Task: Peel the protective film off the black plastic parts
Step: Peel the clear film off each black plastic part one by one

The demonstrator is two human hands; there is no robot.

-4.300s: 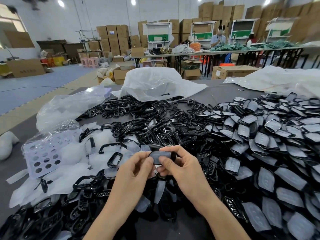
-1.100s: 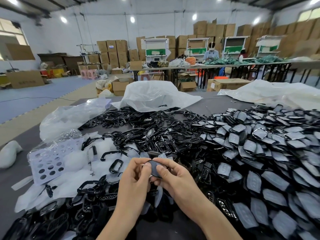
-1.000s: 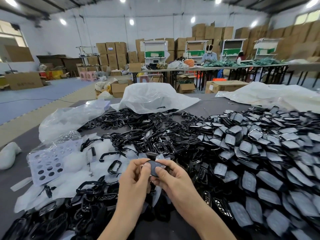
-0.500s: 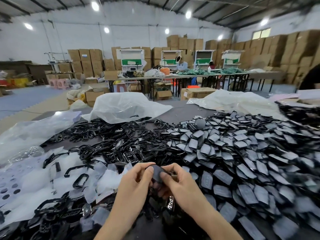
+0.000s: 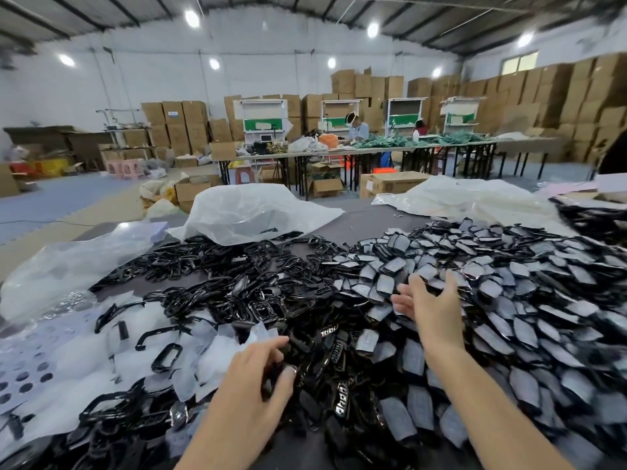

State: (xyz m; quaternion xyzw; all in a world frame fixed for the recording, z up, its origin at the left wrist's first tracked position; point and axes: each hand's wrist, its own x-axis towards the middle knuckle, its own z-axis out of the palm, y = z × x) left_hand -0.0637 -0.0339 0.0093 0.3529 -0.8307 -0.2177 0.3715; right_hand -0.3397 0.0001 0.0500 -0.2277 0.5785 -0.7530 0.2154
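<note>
A big heap of black plastic parts still covered in grey film (image 5: 515,300) fills the right of the table. My right hand (image 5: 431,310) reaches over its near-left edge with fingers spread and holds nothing. Glossy black parts without film (image 5: 237,300) lie heaped in the middle and under my hands. My left hand (image 5: 258,378) hovers low over these bare parts, fingers loosely extended, with nothing clearly gripped in it. Loose pieces of peeled film (image 5: 101,354) lie spread to its left.
A white plastic bag (image 5: 251,208) and a second one (image 5: 475,195) lie at the table's far side. A clear bag (image 5: 68,266) and a perforated sheet (image 5: 20,378) sit at the left. Cardboard boxes, work tables and seated people fill the hall behind.
Both hands held one small part between them earlier. They have now come apart: my right hand has moved forward and right onto the filmed heap, my left has dropped lower, and the part is out of my fingers.
</note>
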